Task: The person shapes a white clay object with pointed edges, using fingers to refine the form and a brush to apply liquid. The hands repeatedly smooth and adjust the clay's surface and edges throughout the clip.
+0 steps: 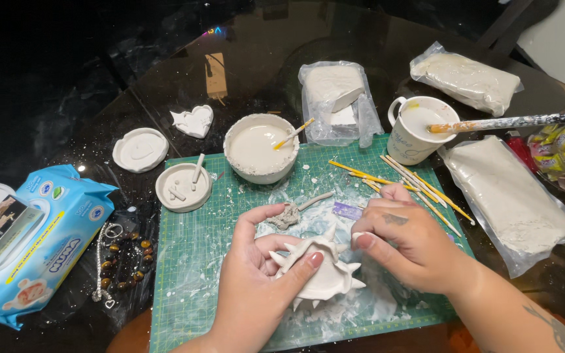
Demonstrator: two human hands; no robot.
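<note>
A white clay dish with pointed spikes around its rim (325, 273) sits over the green cutting mat (191, 261). My left hand (256, 281) cradles it from the left and below, thumb pressed across its top. From the right, my right hand (403, 242) meets it, fingers curled with the thumb tip on the dish's upper rim. Just behind the dish lie a small grey lump of clay (287, 216) and a thin clay roll (315, 199).
A white bowl of slip with a stick (259, 149), a mug holding a brush (420, 129), several yellow sticks (407, 183) and bagged clay blocks (514, 202) ring the mat. Small clay dishes (183, 187), a wipes pack (31, 245) and bead bracelets (122, 258) lie left.
</note>
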